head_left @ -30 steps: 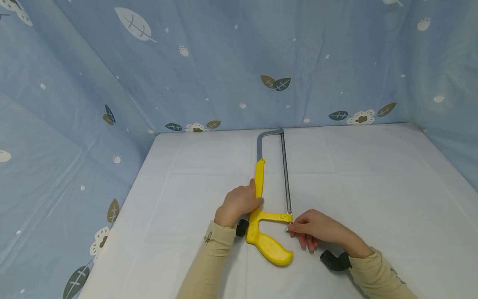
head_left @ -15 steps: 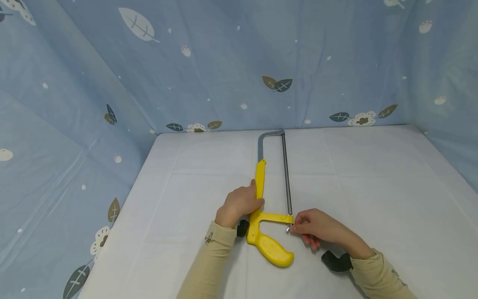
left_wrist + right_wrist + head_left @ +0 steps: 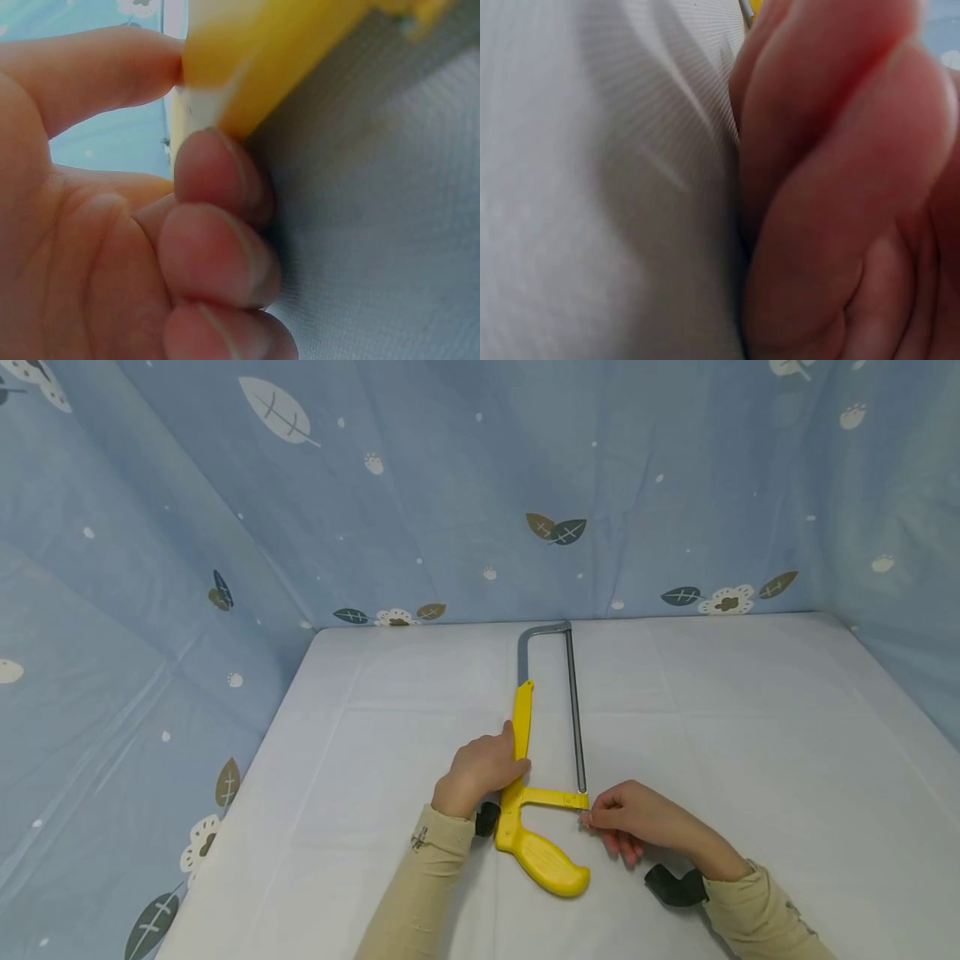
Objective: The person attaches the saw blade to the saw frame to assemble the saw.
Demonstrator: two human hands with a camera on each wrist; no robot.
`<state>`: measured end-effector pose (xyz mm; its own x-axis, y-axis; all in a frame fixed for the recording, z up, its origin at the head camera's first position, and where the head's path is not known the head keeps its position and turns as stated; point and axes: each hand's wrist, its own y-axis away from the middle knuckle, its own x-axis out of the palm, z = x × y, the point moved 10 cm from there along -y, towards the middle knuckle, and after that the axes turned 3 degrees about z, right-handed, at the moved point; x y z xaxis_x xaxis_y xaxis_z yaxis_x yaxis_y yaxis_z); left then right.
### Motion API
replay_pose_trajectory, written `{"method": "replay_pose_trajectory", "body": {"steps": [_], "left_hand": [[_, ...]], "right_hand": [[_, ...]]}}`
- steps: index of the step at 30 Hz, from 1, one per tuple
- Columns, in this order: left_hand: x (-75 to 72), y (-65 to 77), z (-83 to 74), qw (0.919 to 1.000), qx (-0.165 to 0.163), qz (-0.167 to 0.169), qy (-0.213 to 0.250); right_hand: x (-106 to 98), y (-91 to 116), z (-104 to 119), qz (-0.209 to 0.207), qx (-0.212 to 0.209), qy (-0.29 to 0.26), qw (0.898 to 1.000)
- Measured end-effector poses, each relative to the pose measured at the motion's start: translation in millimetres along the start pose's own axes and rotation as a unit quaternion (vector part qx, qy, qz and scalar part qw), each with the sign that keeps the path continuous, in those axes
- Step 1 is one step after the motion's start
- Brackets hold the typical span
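Yellow saw (image 3: 553,797) centred on table (image 3: 750,760); blade (image 3: 575,710) apparently fitted near and far.
Left hand (image 3: 482,764) grips frame (image 3: 522,706); right hand (image 3: 637,814) pinches nut (image 3: 582,817), near end; remaining tightening, if any, cannot be judged.

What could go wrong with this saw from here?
The right hand pinches the small metal fitting near the blade; loosening it might let the blade slip free. Only the left hand grips the yellow frame, so the frame could swivel if that grip eases.
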<state>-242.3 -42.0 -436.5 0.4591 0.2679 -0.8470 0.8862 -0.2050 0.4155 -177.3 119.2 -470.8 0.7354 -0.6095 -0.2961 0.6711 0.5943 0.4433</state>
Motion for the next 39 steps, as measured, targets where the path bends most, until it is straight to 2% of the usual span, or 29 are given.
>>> {"method": "replay_pose_trajectory", "body": {"steps": [17,26,39], "left_hand": [[-0.6,0.4,-0.9,0.9999,0.004,-0.009,0.002],[-0.8,-0.3,-0.6,0.9999,0.009,-0.013,0.004],[0.4,1.1,-1.0,0.9999,0.007,-0.010,0.006]], "right_hand": [[5.3,0.8,3.3,0.004,0.015,0.019,1.000],[5.8,-2.1,3.1,0.021,-0.018,0.010,1.000],[-0.2,-1.8,0.5,-0.012,-0.006,-0.009,1.000]]}}
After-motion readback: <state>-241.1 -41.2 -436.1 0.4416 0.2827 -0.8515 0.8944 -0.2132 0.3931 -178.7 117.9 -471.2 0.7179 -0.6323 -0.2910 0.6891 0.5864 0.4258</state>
